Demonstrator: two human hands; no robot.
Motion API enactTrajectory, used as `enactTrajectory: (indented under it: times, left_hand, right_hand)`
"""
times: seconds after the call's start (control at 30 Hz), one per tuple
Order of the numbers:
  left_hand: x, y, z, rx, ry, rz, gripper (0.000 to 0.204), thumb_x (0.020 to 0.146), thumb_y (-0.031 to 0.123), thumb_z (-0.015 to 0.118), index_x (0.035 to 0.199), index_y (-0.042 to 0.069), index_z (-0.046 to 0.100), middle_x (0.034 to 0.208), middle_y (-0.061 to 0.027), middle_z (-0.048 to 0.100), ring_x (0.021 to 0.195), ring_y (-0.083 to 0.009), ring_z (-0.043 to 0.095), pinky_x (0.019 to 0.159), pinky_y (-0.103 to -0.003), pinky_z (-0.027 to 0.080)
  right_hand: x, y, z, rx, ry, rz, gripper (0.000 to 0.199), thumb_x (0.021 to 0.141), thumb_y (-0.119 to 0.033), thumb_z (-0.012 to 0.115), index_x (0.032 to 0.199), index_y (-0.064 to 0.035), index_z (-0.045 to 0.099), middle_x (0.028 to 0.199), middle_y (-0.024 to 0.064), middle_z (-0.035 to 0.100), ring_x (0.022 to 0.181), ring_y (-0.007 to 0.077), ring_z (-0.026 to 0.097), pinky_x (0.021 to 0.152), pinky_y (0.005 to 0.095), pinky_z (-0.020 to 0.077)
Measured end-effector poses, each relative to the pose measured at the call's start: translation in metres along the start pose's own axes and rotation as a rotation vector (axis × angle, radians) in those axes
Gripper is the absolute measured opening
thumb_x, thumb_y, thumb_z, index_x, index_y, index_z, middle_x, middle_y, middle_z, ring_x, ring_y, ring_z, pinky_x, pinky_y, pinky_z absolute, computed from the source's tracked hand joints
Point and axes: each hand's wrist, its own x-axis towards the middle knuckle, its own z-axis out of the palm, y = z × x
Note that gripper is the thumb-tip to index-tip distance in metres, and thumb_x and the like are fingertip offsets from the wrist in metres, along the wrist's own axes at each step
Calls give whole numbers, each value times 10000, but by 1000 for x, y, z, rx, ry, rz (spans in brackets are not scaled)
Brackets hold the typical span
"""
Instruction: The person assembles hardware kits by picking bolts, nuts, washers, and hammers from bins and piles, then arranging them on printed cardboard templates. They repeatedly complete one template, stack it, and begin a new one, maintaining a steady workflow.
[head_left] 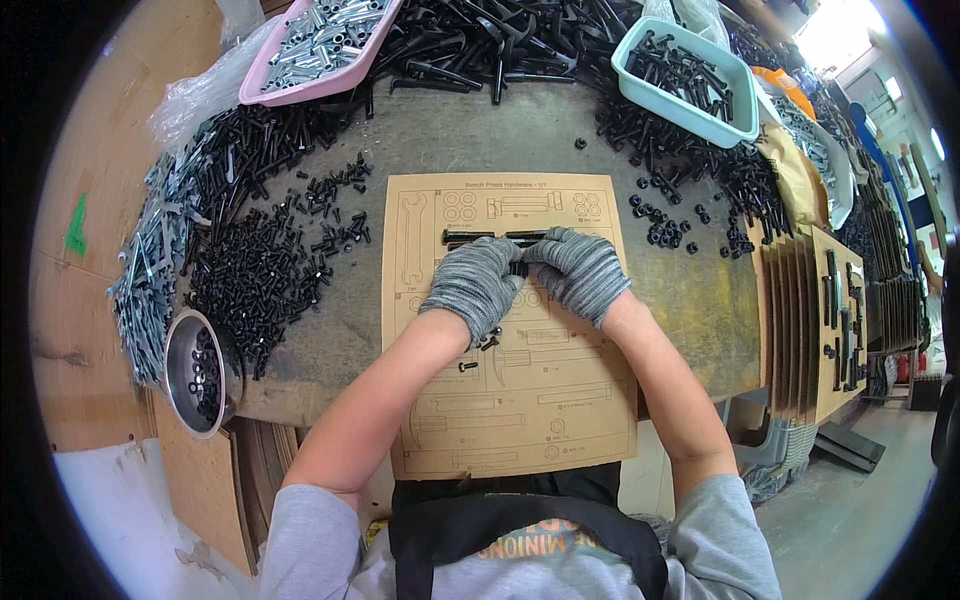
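A brown cardboard sheet point(470, 450) printed with hardware outlines lies in front of me. My left hand point(472, 283) and my right hand point(578, 272), both in grey knit gloves, meet over its upper half. Their fingers are bent and close together, with a small black part point(517, 268) between the fingertips; its kind is hard to make out. Just beyond the fingers, long black bolts point(468, 237) lie crosswise on the sheet, partly hidden by the gloves. Short black screws point(467, 366) rest below my left hand.
Black screws point(255, 270) are heaped at left, beside a steel bowl point(222, 428) of dark parts. A pink tray point(250, 96) of silver sleeves and a turquoise tray point(748, 130) of black bolts stand farther back. Black nuts point(668, 232) lie at right, near stacked cardboard sheets point(785, 340).
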Motion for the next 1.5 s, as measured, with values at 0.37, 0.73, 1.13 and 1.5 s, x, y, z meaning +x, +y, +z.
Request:
enactTrajectory:
  times: [0.37, 0.73, 1.13, 1.5]
  left_hand:
    - [2, 8, -10, -12, -80, -72, 321, 753, 195, 698, 1034, 47, 654, 916, -129, 666, 851, -281, 635, 790, -370, 497]
    - [-81, -34, -56, 86, -115, 58, 288, 832, 221, 610, 1077, 73, 642, 994, -119, 646, 955, -275, 617, 870, -382, 482]
    - [-113, -24, -80, 217, -515, 39, 260, 827, 252, 621, 1012, 74, 661, 918, -125, 639, 882, -308, 624, 817, -396, 498]
    - [-63, -18, -41, 56, -174, 189, 212, 825, 251, 643, 973, 102, 665, 911, -100, 651, 875, -280, 623, 809, -375, 492]
  right_hand:
    - [-1, -2, 1, -76, 44, 11, 115, 774, -126, 675, 887, -108, 686, 795, 105, 641, 717, 298, 623, 656, 365, 510]
    - [-31, -84, -17, 152, -200, 204, 216, 830, -272, 638, 939, -92, 686, 841, 109, 668, 795, 287, 647, 733, 386, 512]
    - [-43, -73, -10, -43, -137, 135, 129, 826, -216, 620, 862, -92, 625, 788, 111, 627, 761, 294, 626, 695, 402, 508]
    - [-31, -74, 1, -100, -163, 330, 115, 808, -177, 621, 864, -79, 638, 801, 150, 648, 765, 349, 624, 705, 438, 500]
